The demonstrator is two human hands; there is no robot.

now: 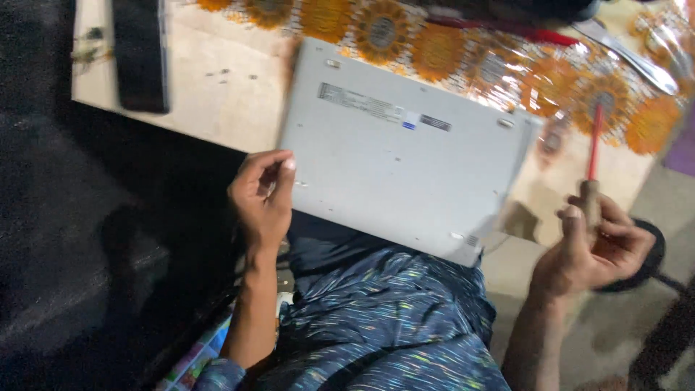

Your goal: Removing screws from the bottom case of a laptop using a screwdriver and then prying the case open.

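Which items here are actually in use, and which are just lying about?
In use: silver laptop lying upside down, touched by left hand; red-shafted screwdriver with wooden handle, held by right hand.
Lying about: black flat device, metal spoon, sunflower-patterned cloth.

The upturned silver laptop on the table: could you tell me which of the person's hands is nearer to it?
Left. The left hand is at the laptop, by its near left edge. The right hand holds a screwdriver off the laptop's right corner, apart from it.
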